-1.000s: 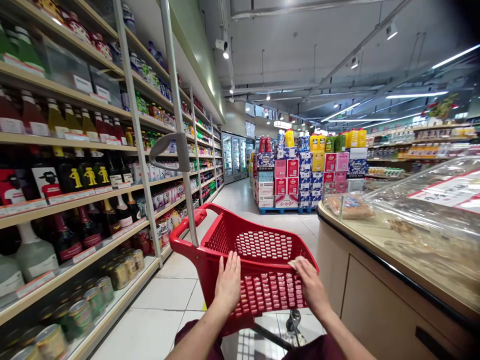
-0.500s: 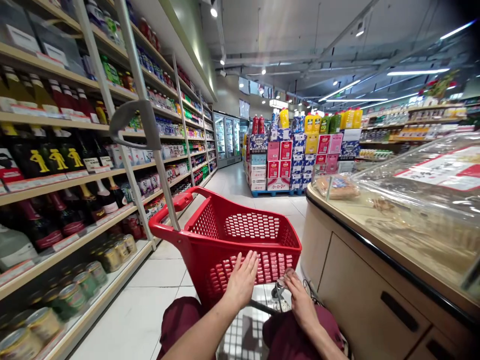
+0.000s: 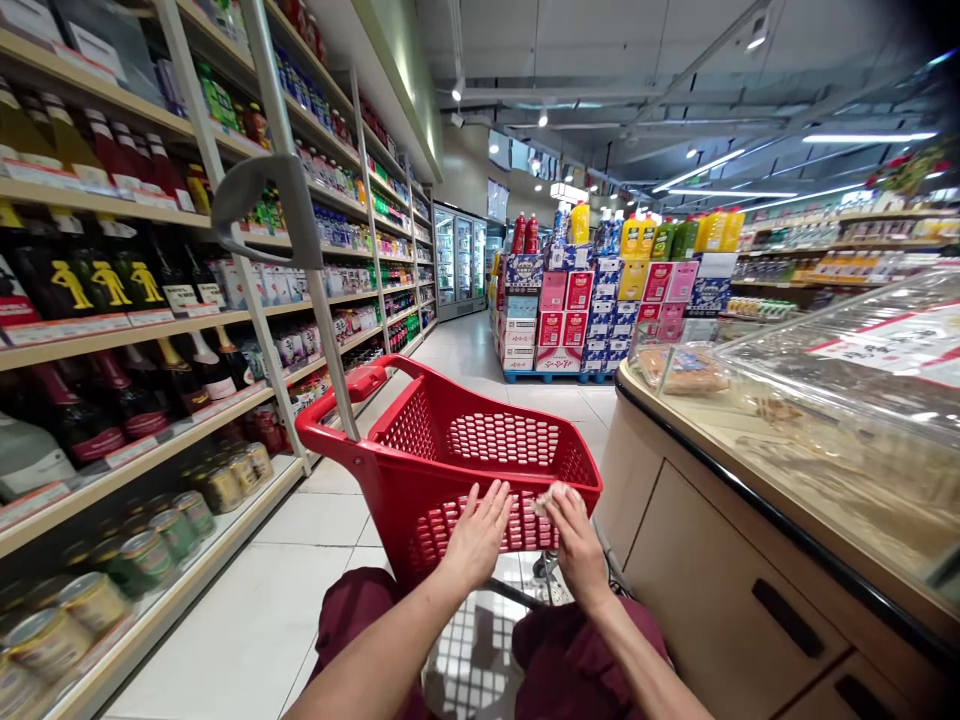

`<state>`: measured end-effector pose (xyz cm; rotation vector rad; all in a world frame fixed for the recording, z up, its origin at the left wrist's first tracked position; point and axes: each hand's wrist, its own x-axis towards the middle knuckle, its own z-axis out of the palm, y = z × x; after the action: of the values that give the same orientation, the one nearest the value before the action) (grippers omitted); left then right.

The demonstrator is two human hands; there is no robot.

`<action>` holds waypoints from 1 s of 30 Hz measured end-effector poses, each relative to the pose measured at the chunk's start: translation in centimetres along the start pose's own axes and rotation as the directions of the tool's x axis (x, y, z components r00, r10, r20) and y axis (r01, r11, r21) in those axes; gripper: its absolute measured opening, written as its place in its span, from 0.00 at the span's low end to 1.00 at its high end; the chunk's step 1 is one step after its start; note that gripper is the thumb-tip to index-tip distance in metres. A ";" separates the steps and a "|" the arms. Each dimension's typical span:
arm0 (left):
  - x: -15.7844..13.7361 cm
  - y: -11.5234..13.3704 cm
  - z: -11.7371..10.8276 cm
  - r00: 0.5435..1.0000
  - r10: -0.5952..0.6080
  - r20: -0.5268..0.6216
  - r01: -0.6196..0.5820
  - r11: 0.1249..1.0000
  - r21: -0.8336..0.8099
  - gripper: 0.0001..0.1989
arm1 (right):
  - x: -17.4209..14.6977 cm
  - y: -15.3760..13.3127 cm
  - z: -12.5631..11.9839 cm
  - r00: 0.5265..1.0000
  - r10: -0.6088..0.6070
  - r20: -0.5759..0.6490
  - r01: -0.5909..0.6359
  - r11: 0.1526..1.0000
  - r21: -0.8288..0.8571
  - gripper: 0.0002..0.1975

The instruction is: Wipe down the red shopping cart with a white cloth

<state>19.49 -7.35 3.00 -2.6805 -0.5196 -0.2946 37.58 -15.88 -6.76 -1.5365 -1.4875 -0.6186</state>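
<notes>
In front of my knees stands a red shopping cart (image 3: pixel 390 480) with a perforated plastic basket and a grey metal pole carrying a grey looped grip (image 3: pixel 300 215). My left hand (image 3: pixel 478 535) lies flat with its fingers stretched out against the basket's near side. Close to the basket's right corner, my right hand (image 3: pixel 577 540) is closed around a crumpled whitish cloth or tissue (image 3: pixel 553 497), pressing it at the basket's near wall. Part of the cloth is hidden under the fingers.
Shelves (image 3: pixel 120 328) of bottles and cans line the left side. A wooden display counter (image 3: pixel 697 560) with a clear cover stands close on the right. Ahead are stacked drink cartons (image 3: pixel 564 330) on a blue pallet and glass-door refrigerators (image 3: pixel 457 255).
My right hand has moved up and left with the cloth, from below the basket's corner onto its near side. My left hand has shifted slightly up and left, still flat.
</notes>
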 end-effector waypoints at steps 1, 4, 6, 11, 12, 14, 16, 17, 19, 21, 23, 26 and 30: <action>-0.2 -0.2 0.1 1.000 -0.016 0.000 0.016 1.000 0.008 0.29 | 0.6 -0.2 0.2 1.000 -0.006 -0.019 0.006 1.000 0.006 0.27; -1.1 -0.7 0.8 0.999 -0.040 -0.016 0.040 0.999 0.027 0.29 | 0.0 -1.0 1.1 0.996 -0.044 0.075 0.043 0.999 0.015 0.27; -1.8 -1.1 1.2 0.998 -0.059 -0.026 0.060 0.998 0.033 0.29 | -1.1 -1.6 1.5 0.981 -0.076 0.177 0.073 0.997 0.026 0.27; -2.3 -2.1 0.5 0.995 -0.095 -0.031 0.095 0.995 0.007 0.26 | 2.3 -3.0 1.3 0.993 -0.105 0.056 0.103 0.994 0.037 0.27; -2.4 -2.2 0.2 0.995 -0.099 -0.033 0.099 0.995 0.003 0.26 | 3.1 -3.2 1.4 0.993 -0.117 0.032 0.116 0.993 0.028 0.27; -2.5 -2.3 -0.3 0.995 -0.099 -0.033 0.099 0.995 0.001 0.25 | 3.4 -3.6 1.8 0.988 -0.152 0.037 0.152 0.988 0.006 0.28; -2.9 -2.4 -0.5 0.996 -0.089 -0.029 0.089 0.996 0.004 0.26 | 2.4 -3.9 2.3 0.971 -0.220 0.094 0.220 0.976 0.010 0.27; -3.1 -2.5 -0.6 0.996 -0.084 -0.026 0.084 0.996 0.006 0.26 | 1.9 -4.1 2.4 0.959 -0.254 0.124 0.254 0.967 0.022 0.26; -3.3 -2.7 -0.7 0.996 -0.083 -0.017 0.083 0.997 0.004 0.27 | 1.8 -4.7 2.6 0.945 -0.288 0.154 0.285 0.957 0.042 0.25; -3.5 -3.0 -0.9 0.995 -0.099 -0.013 0.099 0.995 -0.008 0.28 | 3.2 -5.3 2.6 0.954 -0.271 0.127 0.267 0.963 0.045 0.25; -3.6 -3.3 -1.0 0.993 -0.114 -0.011 0.113 0.993 -0.022 0.28 | 4.7 -5.7 2.7 0.966 -0.248 0.079 0.246 0.969 0.027 0.25; -4.2 -3.7 -1.0 0.993 -0.115 -0.006 0.114 0.993 -0.024 0.29 | 4.2 -5.8 3.3 0.950 -0.292 0.110 0.294 0.956 0.001 0.24; -5.4 -4.5 -0.6 0.992 -0.127 -0.008 0.127 0.992 0.008 0.32 | 2.5 -6.1 3.9 0.909 -0.380 0.171 0.380 0.924 0.033 0.22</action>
<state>12.73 -5.44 3.59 -2.6415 -0.6887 -0.3370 31.25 -11.94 -5.01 -1.3349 -1.9467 -0.7210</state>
